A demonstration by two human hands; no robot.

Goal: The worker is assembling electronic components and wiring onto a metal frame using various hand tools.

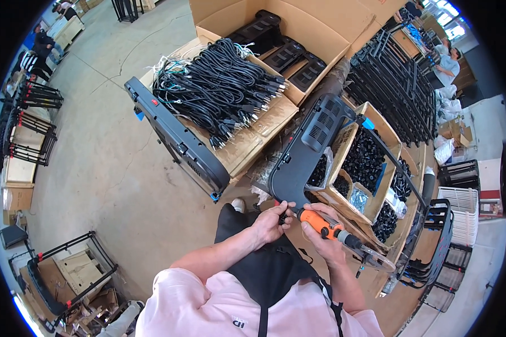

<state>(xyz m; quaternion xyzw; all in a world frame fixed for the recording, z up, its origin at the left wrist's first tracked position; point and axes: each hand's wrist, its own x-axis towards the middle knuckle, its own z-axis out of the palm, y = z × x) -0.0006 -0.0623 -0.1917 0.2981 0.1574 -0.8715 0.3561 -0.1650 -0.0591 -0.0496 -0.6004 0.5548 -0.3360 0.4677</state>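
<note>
My right hand (322, 230) is wrapped round an orange and black power screwdriver (315, 220), whose nose points left. At that nose my left hand (272, 224) is closed, its fingers pinched on a small dark piece too hidden to name. Just beyond both hands lies a black plastic housing (289, 163) with a vented block at its far end; its near rounded end is close to my fingertips. A black frame bar with a blue end piece (367, 123) runs past it on the right.
Black power cords (225, 84) are heaped on a cardboard-topped stand, with a long black panel (177, 140) along its side. A carton (354, 22) holds black housings. Open bins (399, 149) of small black parts stand to the right. Black frames (393, 84) lean behind; a person (448, 66) stands there.
</note>
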